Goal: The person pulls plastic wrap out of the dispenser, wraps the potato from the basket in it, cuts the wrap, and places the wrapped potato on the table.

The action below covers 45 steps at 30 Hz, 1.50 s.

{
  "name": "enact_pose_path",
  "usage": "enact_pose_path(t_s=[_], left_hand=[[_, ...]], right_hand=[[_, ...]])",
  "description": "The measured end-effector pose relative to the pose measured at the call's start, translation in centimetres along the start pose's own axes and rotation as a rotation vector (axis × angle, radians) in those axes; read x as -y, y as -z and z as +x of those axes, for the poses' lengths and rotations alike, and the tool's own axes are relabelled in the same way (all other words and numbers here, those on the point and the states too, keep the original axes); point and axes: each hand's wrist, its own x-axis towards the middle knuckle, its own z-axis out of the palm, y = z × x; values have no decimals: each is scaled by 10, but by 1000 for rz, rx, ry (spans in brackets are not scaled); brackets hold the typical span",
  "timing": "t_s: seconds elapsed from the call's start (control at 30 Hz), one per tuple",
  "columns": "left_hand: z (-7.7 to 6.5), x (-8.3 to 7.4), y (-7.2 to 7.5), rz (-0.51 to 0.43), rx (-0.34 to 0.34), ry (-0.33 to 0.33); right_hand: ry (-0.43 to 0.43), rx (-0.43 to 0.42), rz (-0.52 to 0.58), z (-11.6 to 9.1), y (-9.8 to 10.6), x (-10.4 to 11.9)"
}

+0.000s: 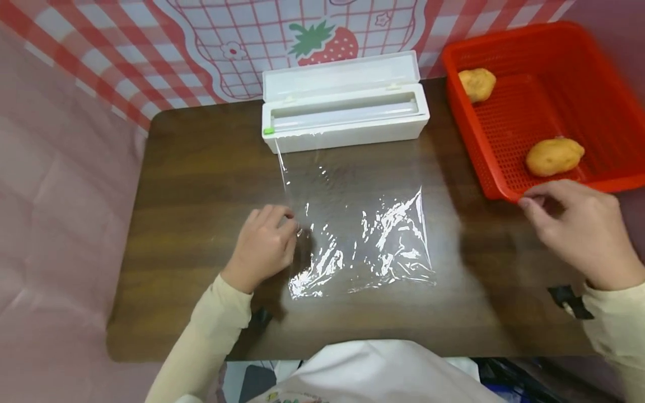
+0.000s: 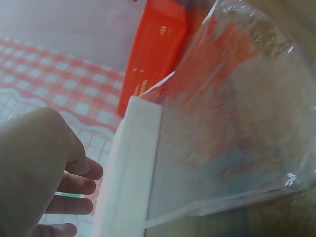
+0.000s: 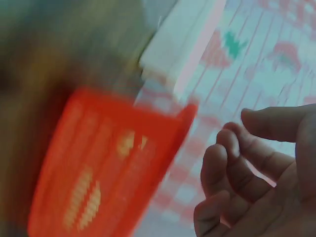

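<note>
- Stretching across the tabletop in the head view, clear film ran from the open-lidded white dispenser; at its left edge came the left hand, grip loosely curled, contact unclear!
- Over on the right, the right hand was at the near rim of the red basket, two potatoes inside, well apart.
- Left wrist view: bent fingers, nothing held, beside the dispenser!
- Right wrist view: grip half open and unfilled, thumb clear of the fingertips, blurred basket alongside!
</note>
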Motion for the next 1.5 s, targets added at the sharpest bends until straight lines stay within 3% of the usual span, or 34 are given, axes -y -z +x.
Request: enact_pose_path(t_s=[0.17,0.3,0.43,0.73,0.83,1.03,1.3,1.4,1.5], left_hand=[[-9,2,1,-11,-11,37],[-12,0,1,-25,-12,60],[-15,-2,-1,-35,-10,72],[-21,-4,-5,-49,-10,96],[-23,-4,-6,-54,4,99],[-24,-6,-7,-67,8,103],[-25,-4,-6,-56,29,112],[-21,-2,-6,-46,34,104],[-14,-1,-7,-40,39,89]], right_hand=[[-26,71,-63,48,10,-49],[12,212,-173,79,4,-89],[53,367,-264,96,-4,-118],[26,798,-312,123,-20,-147],[51,866,-323,127,-25,-147],[91,863,-348,129,-30,-143],[104,787,-326,134,-33,-141],[57,694,-333,134,-29,-141],[-46,516,-266,128,-20,-141]])
